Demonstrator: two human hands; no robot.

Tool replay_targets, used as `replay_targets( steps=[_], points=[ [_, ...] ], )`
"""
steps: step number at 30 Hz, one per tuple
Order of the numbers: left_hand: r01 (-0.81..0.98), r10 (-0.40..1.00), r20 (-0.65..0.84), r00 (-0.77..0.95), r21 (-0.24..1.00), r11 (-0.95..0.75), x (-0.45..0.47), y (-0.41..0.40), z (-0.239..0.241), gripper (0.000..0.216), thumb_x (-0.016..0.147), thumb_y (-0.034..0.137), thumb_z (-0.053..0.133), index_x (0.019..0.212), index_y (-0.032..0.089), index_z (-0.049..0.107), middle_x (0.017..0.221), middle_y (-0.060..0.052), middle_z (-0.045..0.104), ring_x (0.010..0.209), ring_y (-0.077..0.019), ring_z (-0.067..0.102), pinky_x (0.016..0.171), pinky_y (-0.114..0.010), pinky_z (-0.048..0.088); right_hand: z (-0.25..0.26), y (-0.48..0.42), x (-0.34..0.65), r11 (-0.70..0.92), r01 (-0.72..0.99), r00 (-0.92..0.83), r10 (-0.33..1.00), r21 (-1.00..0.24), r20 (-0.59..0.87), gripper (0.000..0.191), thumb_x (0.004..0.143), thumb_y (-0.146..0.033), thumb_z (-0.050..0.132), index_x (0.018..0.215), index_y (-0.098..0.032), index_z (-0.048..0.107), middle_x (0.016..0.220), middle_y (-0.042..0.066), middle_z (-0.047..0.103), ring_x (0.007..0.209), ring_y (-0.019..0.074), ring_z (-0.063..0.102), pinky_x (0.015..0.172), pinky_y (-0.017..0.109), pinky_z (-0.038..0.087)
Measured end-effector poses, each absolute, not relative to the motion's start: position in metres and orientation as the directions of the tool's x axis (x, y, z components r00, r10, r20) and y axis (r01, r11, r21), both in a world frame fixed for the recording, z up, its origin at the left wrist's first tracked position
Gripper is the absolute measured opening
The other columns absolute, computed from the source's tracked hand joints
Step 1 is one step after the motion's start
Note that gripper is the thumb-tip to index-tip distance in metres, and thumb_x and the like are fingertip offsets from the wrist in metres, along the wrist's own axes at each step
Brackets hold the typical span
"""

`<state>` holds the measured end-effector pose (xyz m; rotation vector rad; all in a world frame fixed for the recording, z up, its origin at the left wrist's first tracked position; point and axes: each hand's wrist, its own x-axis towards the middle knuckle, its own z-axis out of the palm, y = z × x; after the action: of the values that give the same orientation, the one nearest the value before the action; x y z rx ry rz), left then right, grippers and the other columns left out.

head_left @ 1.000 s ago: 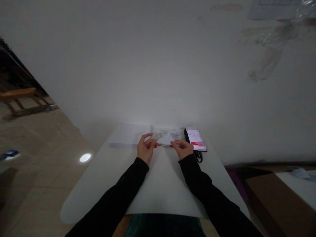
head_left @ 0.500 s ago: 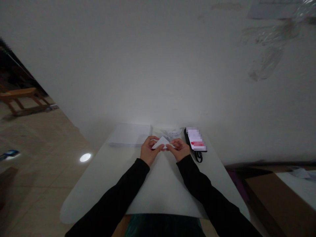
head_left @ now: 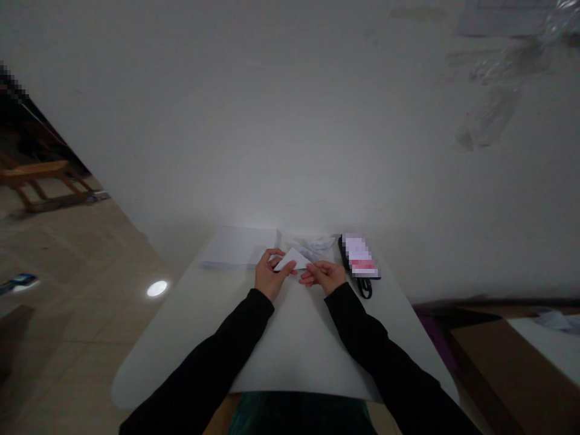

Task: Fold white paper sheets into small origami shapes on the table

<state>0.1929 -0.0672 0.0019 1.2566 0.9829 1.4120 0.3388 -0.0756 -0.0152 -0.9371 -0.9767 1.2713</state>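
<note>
A small folded triangle of white paper (head_left: 292, 260) is held just above the white table (head_left: 290, 344), near its far end. My left hand (head_left: 268, 276) pinches the paper's left corner with thumb and fingers. My right hand (head_left: 322, 275) has its fingers curled at the paper's right lower edge. Both arms wear black sleeves.
A stack of white sheets (head_left: 235, 247) lies at the table's far left. Crumpled or folded white paper (head_left: 317, 244) sits behind the hands. A phone with a lit screen (head_left: 360, 257) and a black cord lie at the far right. A white wall rises behind; a brown box (head_left: 502, 368) stands right.
Both hands drew closer together and slightly left, turning the folded paper from a wider shape into a small triangle held between them.
</note>
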Motion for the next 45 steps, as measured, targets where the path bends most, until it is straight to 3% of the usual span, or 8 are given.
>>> replay_targets(
  steps=[6,13,22,32,37,39,45],
  points=[
    [-0.106,0.984,0.178,0.002,0.979,-0.176,0.193,-0.067,0.004,0.042,0.06,0.032,0.073,0.089,0.016,0.047,0.07,-0.001,0.065,0.053,-0.0141,0.063,0.048,-0.021,0.048,-0.009,-0.08,0.34,0.139,-0.218,0.083,0.989,-0.966,0.123,0.032,0.061,-0.042,0.07,0.059,-0.014,0.055,0.045,0.002,0.062,0.036,0.0167,0.06,0.028,0.018,0.04],
    [-0.097,0.961,0.156,0.226,0.986,-0.137,0.191,-0.067,0.001,0.051,0.059,0.034,0.073,0.101,0.013,0.053,0.07,-0.004,0.068,0.055,-0.0153,0.064,0.055,-0.026,0.052,-0.007,-0.08,0.338,0.135,-0.142,0.0,0.991,-0.981,0.136,0.035,0.06,-0.048,0.067,0.058,-0.015,0.058,0.045,0.0,0.061,0.029,0.0117,0.053,0.023,0.017,0.033],
    [-0.077,0.969,0.18,0.17,0.983,-0.169,0.194,-0.062,-0.004,0.027,0.068,0.036,0.066,0.079,0.012,0.062,0.057,-0.003,0.064,0.046,-0.0142,0.06,0.042,-0.022,0.045,-0.006,-0.081,0.337,0.159,-0.115,0.118,0.982,-0.981,0.146,0.034,0.063,-0.045,0.065,0.053,-0.015,0.057,0.038,-0.001,0.055,0.024,0.0093,0.046,0.022,0.017,0.034],
    [0.096,0.93,0.282,0.236,0.946,-0.311,0.186,-0.064,-0.005,0.024,0.076,0.037,0.055,0.081,0.015,0.064,0.052,0.002,0.059,0.037,-0.0095,0.053,0.036,-0.019,0.042,-0.008,-0.081,0.339,0.015,-0.184,-0.087,0.996,-0.983,0.031,0.034,0.061,-0.047,0.067,0.066,-0.015,0.057,0.048,-0.001,0.062,0.029,0.013,0.052,0.024,0.02,0.037],
    [0.2,0.897,0.336,0.287,0.895,-0.399,0.183,-0.062,-0.005,0.024,0.08,0.035,0.051,0.086,0.017,0.065,0.049,0.001,0.06,0.042,-0.0116,0.058,0.046,-0.021,0.048,-0.012,-0.08,0.34,0.031,-0.061,-0.042,0.999,-0.998,0.033,0.031,0.063,-0.045,0.066,0.064,-0.015,0.06,0.044,0.0,0.06,0.03,0.0135,0.052,0.025,0.021,0.038],
    [0.196,0.879,0.339,0.336,0.887,-0.418,0.181,-0.061,-0.004,0.025,0.082,0.035,0.048,0.089,0.017,0.064,0.048,0.0,0.061,0.044,-0.0124,0.059,0.049,-0.022,0.049,-0.016,-0.077,0.341,0.062,0.011,0.015,0.998,-0.998,0.062,0.031,0.063,-0.045,0.066,0.065,-0.014,0.062,0.042,-0.001,0.057,0.03,0.0127,0.051,0.026,0.02,0.036],
    [0.218,0.857,0.324,0.402,0.875,-0.433,0.177,-0.06,-0.001,0.028,0.085,0.034,0.044,0.095,0.017,0.063,0.044,0.003,0.058,0.04,-0.01,0.054,0.047,-0.019,0.044,-0.021,-0.068,0.346,0.29,0.197,0.182,0.928,-0.936,0.326,0.028,0.056,-0.04,0.071,0.07,-0.016,0.067,0.054,-0.001,0.06,0.044,0.0093,0.049,0.038,0.019,0.037]
  ],
)
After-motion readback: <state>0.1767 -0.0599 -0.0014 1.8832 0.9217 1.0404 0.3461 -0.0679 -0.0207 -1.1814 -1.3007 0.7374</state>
